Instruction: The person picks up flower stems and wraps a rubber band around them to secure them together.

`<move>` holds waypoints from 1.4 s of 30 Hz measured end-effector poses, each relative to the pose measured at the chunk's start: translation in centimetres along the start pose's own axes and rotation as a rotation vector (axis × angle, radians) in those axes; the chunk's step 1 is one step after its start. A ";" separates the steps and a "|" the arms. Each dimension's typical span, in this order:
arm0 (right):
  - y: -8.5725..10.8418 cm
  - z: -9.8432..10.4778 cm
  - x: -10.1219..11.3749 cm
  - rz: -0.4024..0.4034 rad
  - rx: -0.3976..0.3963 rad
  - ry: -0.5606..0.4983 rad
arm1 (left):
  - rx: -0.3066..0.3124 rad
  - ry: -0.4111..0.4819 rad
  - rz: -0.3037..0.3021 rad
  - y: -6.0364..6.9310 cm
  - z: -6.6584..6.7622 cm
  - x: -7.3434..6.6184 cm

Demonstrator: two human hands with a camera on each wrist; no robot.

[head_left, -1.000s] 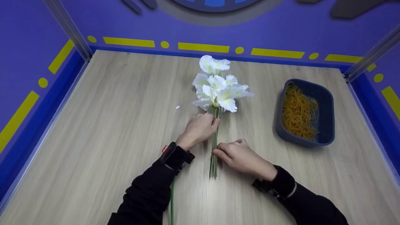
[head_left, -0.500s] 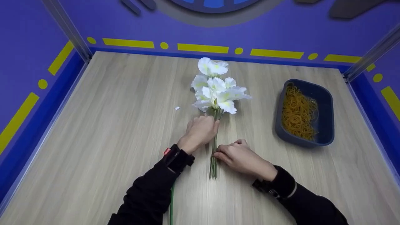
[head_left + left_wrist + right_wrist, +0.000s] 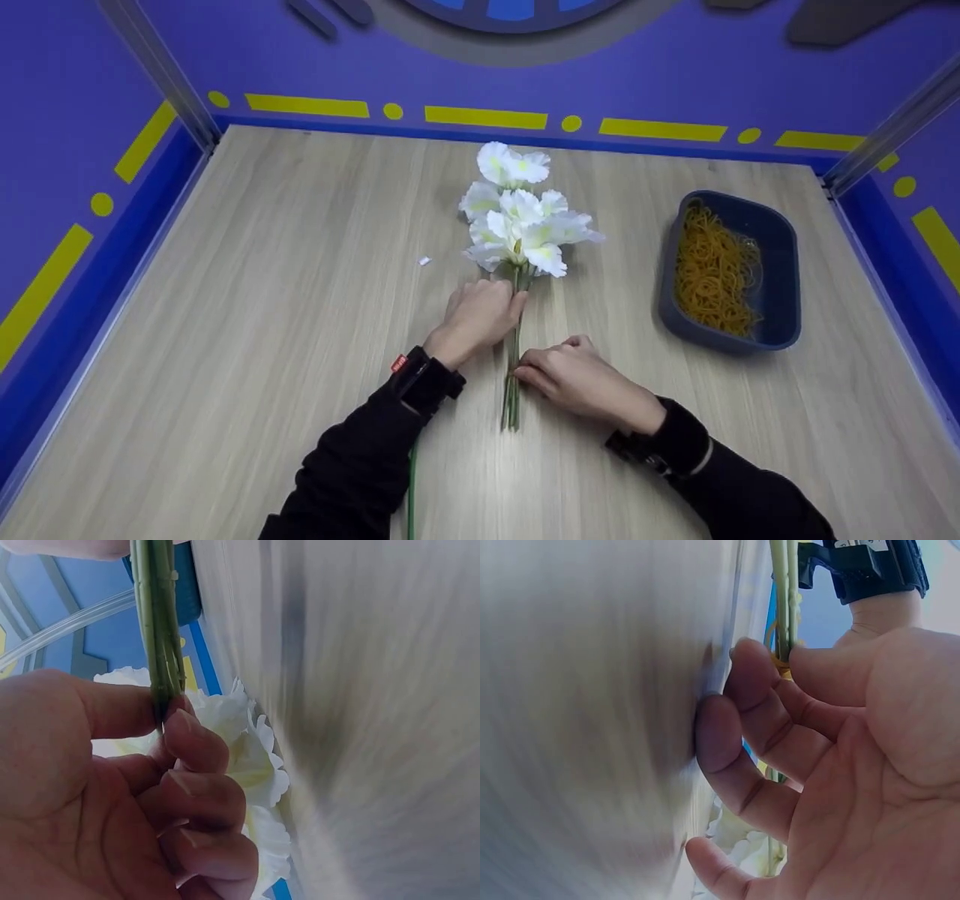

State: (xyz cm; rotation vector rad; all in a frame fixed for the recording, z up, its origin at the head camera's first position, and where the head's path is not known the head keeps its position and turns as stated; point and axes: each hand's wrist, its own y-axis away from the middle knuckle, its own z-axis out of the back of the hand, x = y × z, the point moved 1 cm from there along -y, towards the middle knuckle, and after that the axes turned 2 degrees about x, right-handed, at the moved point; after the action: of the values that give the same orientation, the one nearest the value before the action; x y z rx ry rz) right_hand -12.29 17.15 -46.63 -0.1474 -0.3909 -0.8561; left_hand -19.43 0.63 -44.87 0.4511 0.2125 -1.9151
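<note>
A bunch of white artificial flowers (image 3: pixel 517 217) lies on the table, blooms toward the back wall. Just below the blooms, my left hand (image 3: pixel 480 315) pinches the green stems (image 3: pixel 159 622) between thumb and fingertips. Lower down, my right hand (image 3: pixel 581 379) is at the stems from the right side. In the right wrist view, a thin orange rubber band (image 3: pixel 783 666) shows against the stems, pinched between thumb and index finger. How far it wraps around is hidden by the fingers. The cut stem ends (image 3: pixel 511 420) stick out past my right hand toward me.
A dark blue bin (image 3: pixel 780 285) holding many yellow rubber bands (image 3: pixel 716 274) stands on the right. A small white scrap (image 3: pixel 425 261) lies left of the flowers. One green stem (image 3: pixel 411 495) runs beside the left forearm. Blue-purple walls enclose the wooden table (image 3: pixel 285 300).
Blooms and left hand sit very slightly lower in the head view, as does the back edge of the table. Both hands keep their hold, and the right hand stays nearly still.
</note>
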 end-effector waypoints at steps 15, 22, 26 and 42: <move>0.0 0.0 -0.1 -0.007 -0.020 -0.010 | 0.038 0.023 0.033 -0.1 -0.2 0.5; 0.0 -0.1 0.0 -0.010 -0.021 -0.004 | 0.041 0.039 0.037 0.0 -0.2 0.6; 0.3 0.2 -0.1 -0.013 -0.011 0.009 | 0.038 0.038 0.027 -0.1 -0.4 0.5; 2.6 6.2 -1.4 -0.066 -0.240 -0.042 | -0.119 -0.009 -0.180 1.8 1.1 0.9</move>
State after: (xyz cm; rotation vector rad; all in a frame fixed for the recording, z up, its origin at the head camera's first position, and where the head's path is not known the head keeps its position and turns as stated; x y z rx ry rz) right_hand -12.85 21.63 -41.39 -0.3770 -0.3329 -0.9649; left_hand -18.29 -1.22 -44.17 0.3527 0.3694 -2.0667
